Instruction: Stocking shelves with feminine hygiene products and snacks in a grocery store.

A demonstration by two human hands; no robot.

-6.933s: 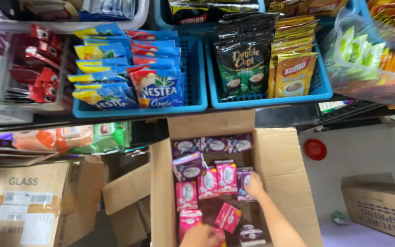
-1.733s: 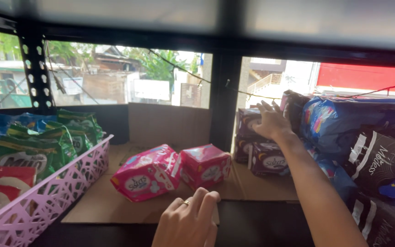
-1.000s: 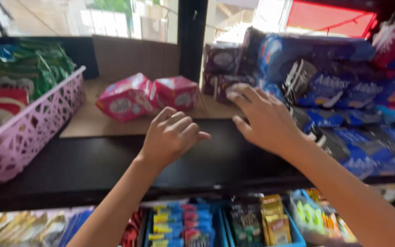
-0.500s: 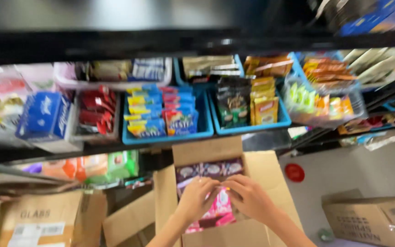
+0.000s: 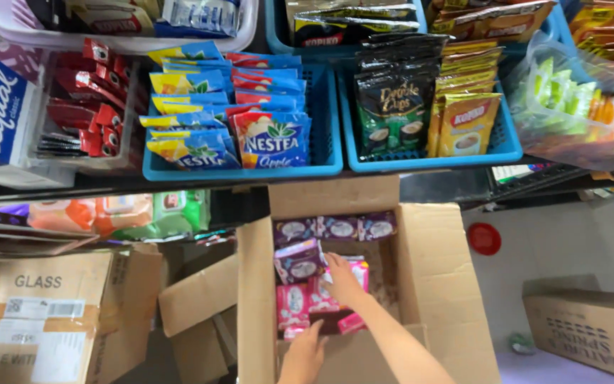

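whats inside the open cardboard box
The open cardboard box holds pink packs and purple packs. Both hands, right hand and left hand, reach in, hiding whatever lies beneath them.

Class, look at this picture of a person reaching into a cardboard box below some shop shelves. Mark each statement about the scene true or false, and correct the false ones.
1. The right hand reaches into the open cardboard box. True.
2. The box holds only green packs. False: it holds pink packs and purple packs.
3. The left hand is at the near end of the box, by the pink packs. True.
4. The sachets above the box sit in red baskets. False: the baskets are blue.
5. A second cardboard box stands to the left of the open one. True.
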